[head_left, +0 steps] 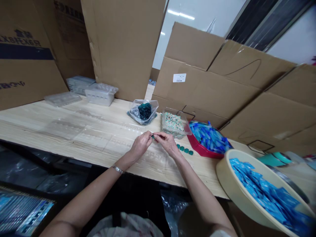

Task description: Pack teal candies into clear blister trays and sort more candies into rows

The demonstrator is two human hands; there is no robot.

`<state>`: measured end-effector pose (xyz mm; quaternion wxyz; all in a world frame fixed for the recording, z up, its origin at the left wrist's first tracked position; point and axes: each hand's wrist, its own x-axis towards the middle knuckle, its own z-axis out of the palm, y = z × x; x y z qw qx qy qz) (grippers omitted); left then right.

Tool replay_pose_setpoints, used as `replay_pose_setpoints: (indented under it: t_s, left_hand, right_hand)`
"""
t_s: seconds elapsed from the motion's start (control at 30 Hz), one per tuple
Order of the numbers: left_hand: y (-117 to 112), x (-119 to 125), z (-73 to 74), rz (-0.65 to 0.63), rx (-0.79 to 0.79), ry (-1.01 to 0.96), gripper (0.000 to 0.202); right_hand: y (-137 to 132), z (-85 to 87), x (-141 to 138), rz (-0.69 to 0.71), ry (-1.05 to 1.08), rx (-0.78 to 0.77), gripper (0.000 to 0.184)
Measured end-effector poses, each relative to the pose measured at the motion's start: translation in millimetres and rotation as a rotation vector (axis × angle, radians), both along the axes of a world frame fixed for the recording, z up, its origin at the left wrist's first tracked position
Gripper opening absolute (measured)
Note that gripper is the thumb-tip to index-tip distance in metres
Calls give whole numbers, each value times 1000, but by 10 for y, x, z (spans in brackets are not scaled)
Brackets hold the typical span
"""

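Observation:
My left hand (141, 144) and my right hand (166, 142) meet over a clear plastic blister tray (118, 138) on the wooden table (29, 125). Both pinch one small teal piece (153, 136) between their fingertips. Several more small teal pieces (184, 149) lie in a row on the table just right of my right hand. A clear bag of dark teal pieces (144, 111) sits beyond my hands. A clear box of small pale parts (173, 124) stands beside it.
A red tray of blue packets (207, 140) and a beige basin of blue packets (261, 191) stand at right. Stacked clear trays (98, 92) lie at the back left. Cardboard boxes (222, 85) wall the table's far side. A bracelet (117, 169) is on my left wrist.

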<state>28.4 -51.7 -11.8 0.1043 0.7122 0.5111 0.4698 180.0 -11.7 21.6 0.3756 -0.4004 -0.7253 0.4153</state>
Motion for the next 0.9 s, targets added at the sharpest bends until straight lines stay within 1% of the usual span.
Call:
replay_pose_setpoints:
  t_s: [0.1, 0.17, 0.23, 0.4, 0.53, 0.63, 0.7, 0.77, 0.83, 0.9]
  left_hand:
    - [14, -27, -18, 38, -40, -37, 16]
    - [15, -75, -40, 81, -77, -68, 19]
    - [6, -129, -63, 104, -110, -100, 17]
    - [-21, -201, -92, 80, -204, -182, 14]
    - [-26, -222, -71, 79, -281, -298, 15]
    - [-40, -231, -26, 40, -398, -515, 21]
    - [-52, -229, 13, -24, -519, -748, 28]
    - [-59, -224, 49, -120, -605, -1003, 33]
    - [-56, -223, 69, -219, -640, -1214, 35]
    - [-49, -229, 69, -285, -660, -1353, 33]
  right_hand:
    - [120, -51, 61, -62, -16, 74, 24]
    - [232, -120, 112, -130, -40, 142, 23]
    - [340, -208, 146, -171, -90, 204, 21]
    - [471, -403, 102, -132, -301, 359, 15]
    - [477, -455, 38, -85, -425, 435, 16]
    - [473, -464, 10, -67, -537, 468, 16]
    - [471, -474, -7, -73, -614, 485, 16]
    - [472, -488, -17, -77, -668, 497, 17]
    - [478, -499, -5, -62, -679, 505, 15]
    - [481, -487, 29, -26, -630, 520, 13]
